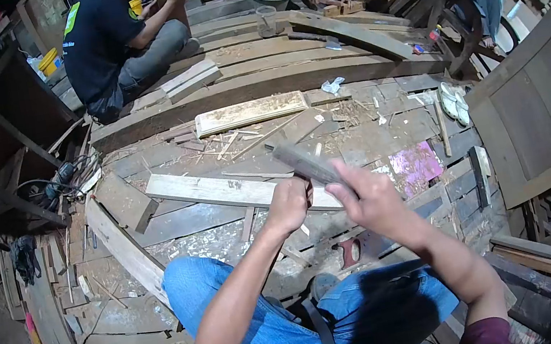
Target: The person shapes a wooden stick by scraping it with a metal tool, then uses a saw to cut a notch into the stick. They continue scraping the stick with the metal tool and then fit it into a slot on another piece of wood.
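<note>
My right hand (373,201) is closed around the near end of a long grey flat-sided bar (311,164), which slants up and away to the left. A small dark tip shows at the bar's far end. My left hand (288,204) is a fist right beside the bar, its fingers curled away from view; I cannot tell what they hold. Below both hands lies a pale wooden plank (209,191), running from the left to beneath my right hand. Between my knees and the plank rests a reddish tool handle (350,253), like that of a handsaw.
A carved-edge board (251,112) lies ahead among shavings. Another plank (121,245) slants beside my left knee. Stacked beams (261,87) cross the background, where a person (113,50) and others sit. A panelled wooden door (534,107) leans at the right. A pink sheet (417,166) lies on the floor.
</note>
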A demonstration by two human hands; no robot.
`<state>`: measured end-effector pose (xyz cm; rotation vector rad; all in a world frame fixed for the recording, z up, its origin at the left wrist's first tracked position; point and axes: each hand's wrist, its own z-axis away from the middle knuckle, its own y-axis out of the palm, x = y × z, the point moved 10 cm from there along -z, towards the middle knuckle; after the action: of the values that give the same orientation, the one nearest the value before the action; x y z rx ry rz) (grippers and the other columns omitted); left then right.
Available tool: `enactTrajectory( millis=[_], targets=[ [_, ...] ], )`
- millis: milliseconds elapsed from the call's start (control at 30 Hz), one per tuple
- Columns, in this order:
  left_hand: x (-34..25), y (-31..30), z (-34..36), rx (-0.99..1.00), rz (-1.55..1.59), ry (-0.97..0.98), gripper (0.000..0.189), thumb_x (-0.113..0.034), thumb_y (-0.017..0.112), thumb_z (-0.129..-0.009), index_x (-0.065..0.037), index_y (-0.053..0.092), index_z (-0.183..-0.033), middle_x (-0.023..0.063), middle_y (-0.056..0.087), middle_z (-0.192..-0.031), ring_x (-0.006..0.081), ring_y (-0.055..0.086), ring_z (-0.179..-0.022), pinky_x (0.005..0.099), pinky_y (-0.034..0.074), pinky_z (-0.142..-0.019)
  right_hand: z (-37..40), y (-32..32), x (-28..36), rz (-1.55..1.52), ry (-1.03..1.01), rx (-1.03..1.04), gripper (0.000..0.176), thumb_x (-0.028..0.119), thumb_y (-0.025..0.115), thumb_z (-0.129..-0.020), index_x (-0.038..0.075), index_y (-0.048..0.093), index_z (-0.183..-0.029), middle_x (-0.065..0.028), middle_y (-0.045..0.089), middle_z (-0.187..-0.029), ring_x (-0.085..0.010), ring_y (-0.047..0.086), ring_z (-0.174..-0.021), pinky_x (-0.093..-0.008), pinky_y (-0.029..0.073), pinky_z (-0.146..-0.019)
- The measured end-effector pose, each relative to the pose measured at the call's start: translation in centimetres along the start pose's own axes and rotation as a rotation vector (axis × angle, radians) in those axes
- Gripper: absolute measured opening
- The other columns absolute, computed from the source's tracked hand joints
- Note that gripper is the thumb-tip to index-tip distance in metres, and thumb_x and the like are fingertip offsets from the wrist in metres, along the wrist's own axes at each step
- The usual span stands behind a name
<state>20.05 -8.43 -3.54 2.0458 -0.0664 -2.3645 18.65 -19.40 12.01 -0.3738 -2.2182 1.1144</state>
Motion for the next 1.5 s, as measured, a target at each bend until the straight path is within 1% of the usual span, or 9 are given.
enactTrajectory(
  millis=[67, 167, 300, 367, 467, 733, 967, 1133, 1500],
  targets=[
    [-0.2, 0.7, 0.1, 0.062, 0.032, 0.0, 0.04, -0.032, 0.034, -0.101, -0.004, 0.059, -0.087, 0.0017, 0.051, -0.07, 0.0105, 0.044, -0.062, 0.0283, 0.036, -0.053, -0.1, -0.7, -0.4, 0.004, 0.033, -0.035, 0.039, 0.015, 0.071, -0.083, -0.002, 0.059, -0.116, -0.022, 0.066, -0.079, -0.036, 0.066, -0.064, -0.0403, 0.053, -0.056],
    [-0.5, -0.3, 0.5, -0.173, 0.039, 0.054, 0.043, -0.024, 0.034, -0.095, 0.0, 0.051, -0.064, 0.0049, 0.049, -0.054, 0.015, 0.046, -0.053, 0.0349, 0.036, -0.05, 1.1, 1.0, 0.3, -0.001, 0.016, 0.086, 0.037, 0.015, 0.07, -0.084, -0.002, 0.06, -0.115, -0.0207, 0.066, -0.079, -0.0345, 0.066, -0.064, -0.0394, 0.053, -0.056],
    [0.1, 0.4, 0.1, -0.032, 0.123, -0.05, 0.056, -0.038, 0.032, -0.101, -0.001, 0.051, -0.064, 0.0012, 0.046, -0.056, 0.0125, 0.042, -0.053, 0.0322, 0.033, -0.05, -0.3, -1.5, -0.3, 0.069, -0.043, -0.113, 0.038, 0.015, 0.07, -0.084, -0.003, 0.059, -0.115, -0.0223, 0.065, -0.078, -0.035, 0.065, -0.062, -0.0399, 0.051, -0.054],
    [-0.9, 1.2, 0.8, 0.023, 0.179, -0.04, 0.053, -0.043, 0.031, -0.103, -0.01, 0.05, -0.066, -0.0028, 0.043, -0.058, 0.0102, 0.037, -0.051, 0.0284, 0.03, -0.049, -0.4, -1.8, -1.1, 0.042, 0.046, -0.074, 0.036, 0.022, 0.066, -0.089, -0.002, 0.057, -0.114, -0.0221, 0.065, -0.075, -0.035, 0.065, -0.063, -0.0429, 0.051, -0.054],
    [-0.8, 0.7, 1.4, -0.046, -0.029, -0.035, 0.054, -0.043, 0.03, -0.103, -0.009, 0.049, -0.066, -0.0022, 0.043, -0.058, 0.0107, 0.037, -0.051, 0.0286, 0.03, -0.05, 0.3, -1.6, -1.2, 0.054, 0.058, -0.046, 0.033, 0.018, 0.065, -0.089, -0.003, 0.058, -0.114, -0.0221, 0.065, -0.076, -0.0345, 0.066, -0.065, -0.0414, 0.051, -0.055],
    [-2.5, 1.2, 1.6, 0.007, 0.132, 0.002, 0.058, -0.044, 0.03, -0.103, -0.007, 0.044, -0.062, -0.003, 0.039, -0.056, 0.0098, 0.036, -0.052, 0.0296, 0.032, -0.051, 0.4, -4.7, -4.3, -0.113, 0.255, -0.222, 0.031, 0.018, 0.06, -0.093, -0.007, 0.061, -0.112, -0.0222, 0.065, -0.072, -0.0301, 0.069, -0.066, -0.0373, 0.051, -0.057],
    [-2.0, 0.2, 1.2, -0.058, 0.393, -0.11, 0.058, -0.056, 0.026, -0.1, -0.014, 0.035, -0.06, -0.004, 0.03, -0.051, 0.0069, 0.027, -0.042, 0.0239, 0.02, -0.036, 0.8, -3.3, -4.7, -0.209, 0.337, -0.152, 0.033, 0.02, 0.058, -0.094, -0.006, 0.059, -0.114, -0.0198, 0.064, -0.069, -0.0266, 0.066, -0.062, -0.0367, 0.05, -0.059],
    [-2.4, 0.6, 0.9, -0.008, 0.638, -0.075, 0.064, -0.068, 0.021, -0.095, -0.016, 0.032, -0.059, -0.0051, 0.026, -0.049, 0.0062, 0.022, -0.037, 0.0217, 0.018, -0.034, 0.9, -1.2, -4.2, -0.212, 0.332, -0.057, 0.048, 0.035, 0.077, -0.079, 0.0, 0.057, -0.106, -0.0082, 0.057, -0.056, -0.0146, 0.058, -0.048, -0.0313, 0.046, -0.045],
    [-3.1, -0.3, 0.8, -0.04, 0.688, -0.057, 0.068, -0.075, 0.027, -0.09, -0.016, 0.029, -0.057, -0.0048, 0.024, -0.047, 0.0065, 0.02, -0.035, 0.0221, 0.015, -0.033, 1.4, 0.3, -4.5, -0.202, 0.377, 0.009, 0.037, 0.028, 0.077, -0.08, 0.001, 0.056, -0.096, -0.007, 0.059, -0.06, -0.0161, 0.059, -0.053, -0.0315, 0.047, -0.05]
  ],
)
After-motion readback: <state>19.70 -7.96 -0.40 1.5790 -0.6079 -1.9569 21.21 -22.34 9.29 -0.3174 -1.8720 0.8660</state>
